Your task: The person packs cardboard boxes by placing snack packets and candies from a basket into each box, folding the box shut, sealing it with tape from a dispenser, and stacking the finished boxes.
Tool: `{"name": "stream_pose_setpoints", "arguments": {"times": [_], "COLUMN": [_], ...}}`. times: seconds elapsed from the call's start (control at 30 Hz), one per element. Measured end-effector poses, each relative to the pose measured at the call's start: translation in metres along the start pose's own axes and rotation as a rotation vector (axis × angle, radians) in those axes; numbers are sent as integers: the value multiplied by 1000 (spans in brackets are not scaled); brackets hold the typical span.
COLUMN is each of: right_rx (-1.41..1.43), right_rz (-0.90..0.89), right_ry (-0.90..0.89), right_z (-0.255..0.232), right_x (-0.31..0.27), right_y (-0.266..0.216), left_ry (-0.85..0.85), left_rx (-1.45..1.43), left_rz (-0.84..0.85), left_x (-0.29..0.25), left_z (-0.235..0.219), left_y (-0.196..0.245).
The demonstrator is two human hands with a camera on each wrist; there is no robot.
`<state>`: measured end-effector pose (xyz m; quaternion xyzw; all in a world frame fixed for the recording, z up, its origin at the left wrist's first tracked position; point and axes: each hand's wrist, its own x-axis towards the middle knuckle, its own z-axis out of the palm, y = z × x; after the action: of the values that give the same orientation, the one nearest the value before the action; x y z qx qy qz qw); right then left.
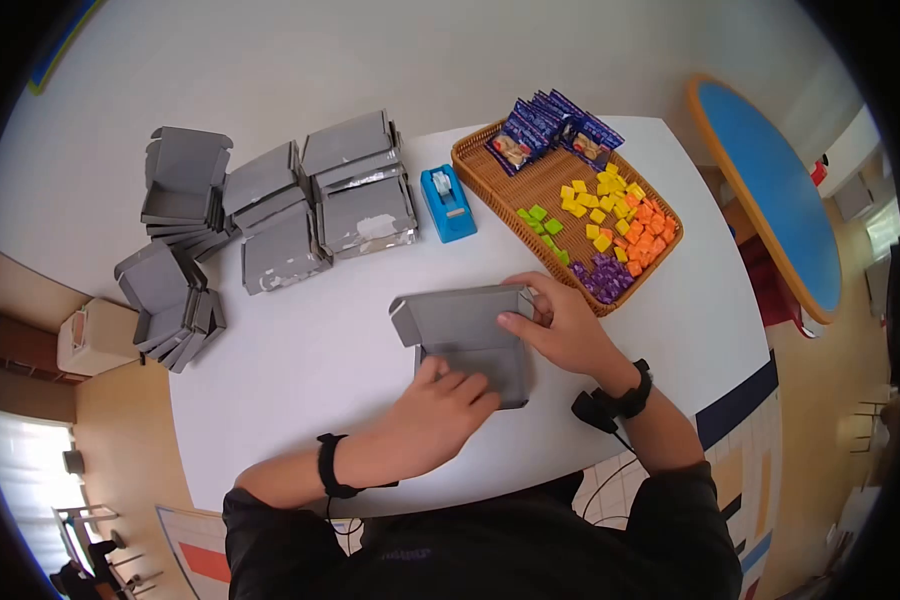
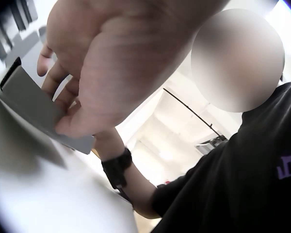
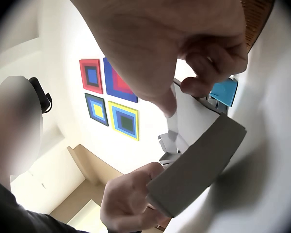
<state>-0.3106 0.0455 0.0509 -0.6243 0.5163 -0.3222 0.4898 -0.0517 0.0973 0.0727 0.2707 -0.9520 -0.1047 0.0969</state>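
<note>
An open grey cardboard box [image 1: 467, 318] stands near the table's front edge, its lid raised at the back and a side flap sticking out at the left. The left hand [image 1: 432, 412] reaches over the box's front wall with bent fingers; in the left wrist view its thumb and fingers hold the grey wall [image 2: 31, 99]. At the lid's right end the right hand [image 1: 562, 325] pinches the cardboard, thumb inside and fingers behind. From the right wrist view, the box's outer side [image 3: 199, 165] faces the camera, with the left hand [image 3: 131, 199] at its lower end.
Flat closed grey boxes [image 1: 365, 215] and stacked open ones [image 1: 185, 185] occupy the back left. A blue tape dispenser [image 1: 449, 205] stands behind the box. At the right, a wicker basket [image 1: 480, 170] holds purple packets [image 1: 535, 130] and yellow, orange, green and purple wrapped pieces [image 1: 645, 235].
</note>
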Motion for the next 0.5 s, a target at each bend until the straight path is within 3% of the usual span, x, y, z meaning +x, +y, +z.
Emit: {"name": "stream_pose_setpoints", "arguments": {"times": [0.13, 0.2, 0.27, 0.3, 0.33, 0.43, 0.5], "right_rx": [-208, -326, -271, -239, -226, -125, -43], "right_rz": [-116, -182, -109, -75, -60, -30, 18], "right_ry": [57, 73, 73, 120, 103, 173, 141], "right_z": [-1, -1, -2, -2, -3, -2, 4], "right_x": [7, 7, 6, 7, 8, 11, 10], "right_y": [4, 9, 10, 9, 9, 8, 9], "left_ry": [6, 64, 564, 697, 754, 712, 625], "left_rx": [-35, -169, -322, -66, -56, -484, -651], "left_rz": [83, 94, -27, -133, -202, -431, -473], "left_x": [11, 7, 4, -4, -11, -5, -1], "left_z": [19, 4, -16, -35, -44, -48, -9], "left_y": [-1, -11, -27, -33, -46, -63, -81]}}
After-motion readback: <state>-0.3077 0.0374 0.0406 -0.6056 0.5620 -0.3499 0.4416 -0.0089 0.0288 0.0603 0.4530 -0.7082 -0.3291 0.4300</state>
